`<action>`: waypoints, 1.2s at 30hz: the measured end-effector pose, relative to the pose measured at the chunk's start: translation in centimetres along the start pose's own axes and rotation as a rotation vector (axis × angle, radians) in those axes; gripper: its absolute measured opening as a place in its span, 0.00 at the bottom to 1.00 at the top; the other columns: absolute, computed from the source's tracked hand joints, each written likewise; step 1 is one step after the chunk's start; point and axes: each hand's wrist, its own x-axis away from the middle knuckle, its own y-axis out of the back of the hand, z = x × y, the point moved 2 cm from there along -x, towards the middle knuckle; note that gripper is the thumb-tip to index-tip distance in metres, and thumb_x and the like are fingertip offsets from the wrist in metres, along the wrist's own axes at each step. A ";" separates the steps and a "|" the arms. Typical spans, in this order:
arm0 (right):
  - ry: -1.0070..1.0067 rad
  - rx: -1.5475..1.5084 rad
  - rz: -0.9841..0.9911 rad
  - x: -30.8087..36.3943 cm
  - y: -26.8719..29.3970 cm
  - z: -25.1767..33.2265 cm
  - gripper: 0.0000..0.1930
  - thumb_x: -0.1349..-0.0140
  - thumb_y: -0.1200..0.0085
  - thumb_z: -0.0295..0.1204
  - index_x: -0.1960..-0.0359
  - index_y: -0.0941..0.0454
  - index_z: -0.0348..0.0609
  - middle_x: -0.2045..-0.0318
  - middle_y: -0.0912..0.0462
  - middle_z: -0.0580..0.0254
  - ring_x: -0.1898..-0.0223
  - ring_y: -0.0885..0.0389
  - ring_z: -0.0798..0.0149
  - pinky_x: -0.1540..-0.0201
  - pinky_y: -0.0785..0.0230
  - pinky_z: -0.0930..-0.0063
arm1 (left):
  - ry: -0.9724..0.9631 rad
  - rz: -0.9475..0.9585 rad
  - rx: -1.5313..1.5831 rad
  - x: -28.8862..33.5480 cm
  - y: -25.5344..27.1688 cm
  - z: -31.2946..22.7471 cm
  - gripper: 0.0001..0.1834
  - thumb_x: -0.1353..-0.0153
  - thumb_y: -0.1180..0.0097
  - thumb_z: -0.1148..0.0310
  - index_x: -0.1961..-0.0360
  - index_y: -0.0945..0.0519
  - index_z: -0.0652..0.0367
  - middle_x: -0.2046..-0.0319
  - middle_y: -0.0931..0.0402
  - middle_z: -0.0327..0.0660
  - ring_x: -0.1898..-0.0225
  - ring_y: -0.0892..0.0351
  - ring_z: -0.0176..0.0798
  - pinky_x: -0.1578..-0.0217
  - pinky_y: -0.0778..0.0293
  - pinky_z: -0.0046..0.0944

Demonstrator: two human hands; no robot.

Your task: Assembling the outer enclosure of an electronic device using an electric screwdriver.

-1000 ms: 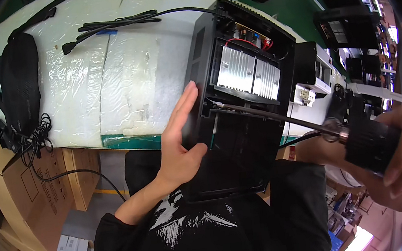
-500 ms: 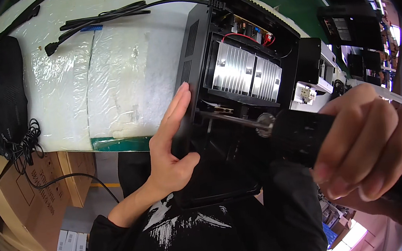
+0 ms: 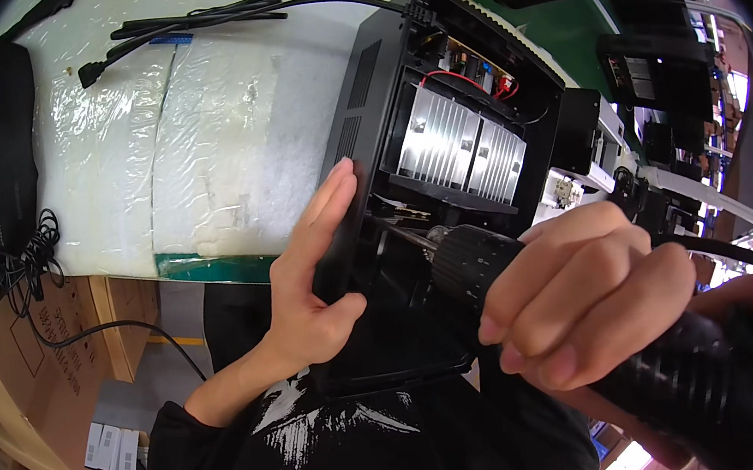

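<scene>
An open black metal case (image 3: 349, 136) stands on the table in front of me, with silver finned heat sinks (image 3: 440, 139) and red wires inside. Against its left side lies my left hand (image 3: 308, 289), fingers stretched and thumb apart, pressing flat on the housing. My right hand (image 3: 588, 294) is wrapped round a black electric screwdriver (image 3: 477, 261). The thin bit of that driver reaches the case's near edge, just below the heat sinks. Whether a screw sits under the tip is too small to make out.
A coiled black power cable (image 3: 203, 21) runs over the film-wrapped white foam to the case. On the left lie a black bag (image 3: 0, 152) and bundled cords (image 3: 35, 255). Cardboard boxes (image 3: 39, 366) stand below the table edge. More black housings (image 3: 654, 64) are at the right.
My right hand and the screwdriver have moved left and closer to the case, and the bit now meets its near edge. My left hand keeps its place on the case.
</scene>
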 end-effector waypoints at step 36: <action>0.323 -0.058 -0.282 5.1 0.4 3.8 0.19 0.45 0.40 0.43 0.67 0.34 0.43 0.80 0.25 0.71 0.80 0.25 0.69 0.47 0.33 0.55 | -0.063 -0.090 -0.124 0.4 -0.2 -0.9 0.41 0.69 0.55 0.87 0.43 0.30 0.66 0.39 0.35 0.52 0.35 0.40 0.47 0.36 0.46 0.38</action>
